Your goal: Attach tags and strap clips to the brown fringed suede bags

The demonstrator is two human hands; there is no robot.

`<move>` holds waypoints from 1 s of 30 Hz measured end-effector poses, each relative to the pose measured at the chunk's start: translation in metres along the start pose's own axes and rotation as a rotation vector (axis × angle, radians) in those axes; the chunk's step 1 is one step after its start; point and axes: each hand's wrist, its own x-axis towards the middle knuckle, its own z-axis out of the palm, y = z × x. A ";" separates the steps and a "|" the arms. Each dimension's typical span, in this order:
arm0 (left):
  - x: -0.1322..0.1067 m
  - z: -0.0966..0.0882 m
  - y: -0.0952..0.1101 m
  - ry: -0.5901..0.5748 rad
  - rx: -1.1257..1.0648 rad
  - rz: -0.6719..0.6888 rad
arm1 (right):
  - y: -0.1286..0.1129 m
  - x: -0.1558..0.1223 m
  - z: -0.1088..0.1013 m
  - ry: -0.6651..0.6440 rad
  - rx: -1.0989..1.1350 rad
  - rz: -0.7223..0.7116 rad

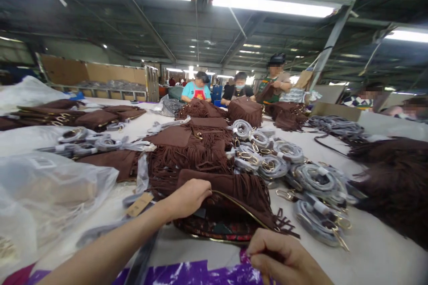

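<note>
A brown fringed bag [230, 187] lies in front of me with its gold zipper open, and a dark patterned lining [230, 227] shows inside. My left hand [190, 198] is closed on the upper edge of the bag's mouth, at its left part. Just below the bag's lower right edge is my right hand [281, 254], its thumb and fingers pinched together. A shiny magenta bit shows by those fingertips; what they hold, if anything, I cannot make out. Beside my left forearm lies a tan paper tag [139, 205].
More fringed bags [194, 142] are piled beyond. Wrapped coiled straps [317, 180] with gold clasps lie to the right, near a dark fringe heap [394, 178]. Clear plastic bags [50, 191] cover the left. Purple covering [180, 274] lines the near edge. Several people work across the table.
</note>
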 end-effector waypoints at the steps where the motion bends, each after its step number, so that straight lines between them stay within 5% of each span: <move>1: 0.003 -0.001 0.000 0.009 -0.019 -0.010 | 0.001 0.007 0.002 0.011 -0.110 -0.050; 6: 0.013 0.005 -0.013 0.024 -0.144 -0.074 | 0.009 0.046 0.023 0.033 -0.300 -0.209; 14: 0.023 0.024 -0.047 0.061 -0.388 -0.272 | 0.032 0.089 0.056 0.037 -0.159 -0.098; 21: 0.024 0.030 -0.052 0.041 -0.527 -0.379 | 0.041 0.096 0.066 0.183 -0.189 -0.123; 30: 0.023 0.036 -0.052 0.095 -0.568 -0.411 | 0.056 0.103 0.081 0.204 0.072 -0.146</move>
